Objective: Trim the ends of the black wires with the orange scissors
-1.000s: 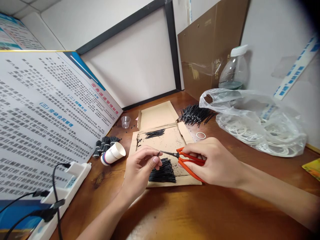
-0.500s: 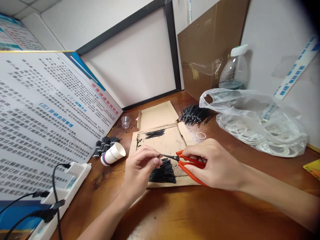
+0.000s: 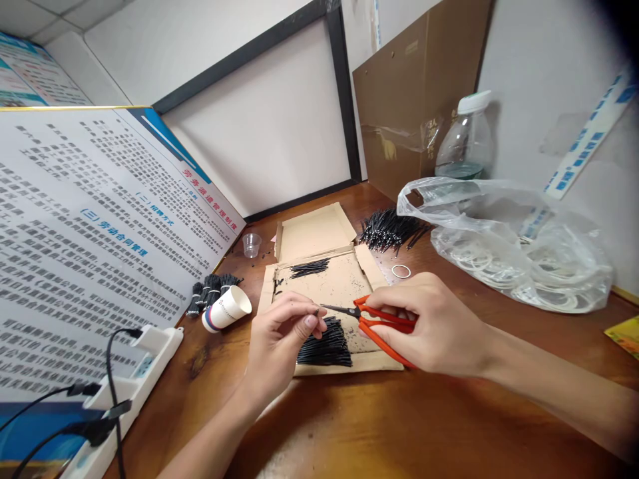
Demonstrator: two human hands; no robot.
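My right hand [image 3: 435, 329] is closed around the handles of red-handled scissors [image 3: 375, 340]. Their dark blades point left at the fingertips of my left hand [image 3: 280, 336], a small gap away. Thumb and fingers of that left hand are pinched together on a thin black wire [image 3: 316, 313], of which only a small dark end shows. Below the hands, a dense pile of black wires [image 3: 327, 344] lies on an opened cardboard box [image 3: 344, 271]. A smaller row of black wires [image 3: 309, 267] rests farther back on it, among scattered black bits.
Behind the cardboard is a heap of black wires [image 3: 392, 229]. A plastic bag of white rings [image 3: 524, 266] and a bottle [image 3: 464, 140] stand right. At left are a tipped paper cup [image 3: 227, 309], tied wire bundles [image 3: 212, 289], a clear cup [image 3: 252, 246] and a power strip [image 3: 134, 392].
The scissors have drawn slightly right, away from my left fingertips, opening a small gap. My left hand stays nearly in place, still pinching.
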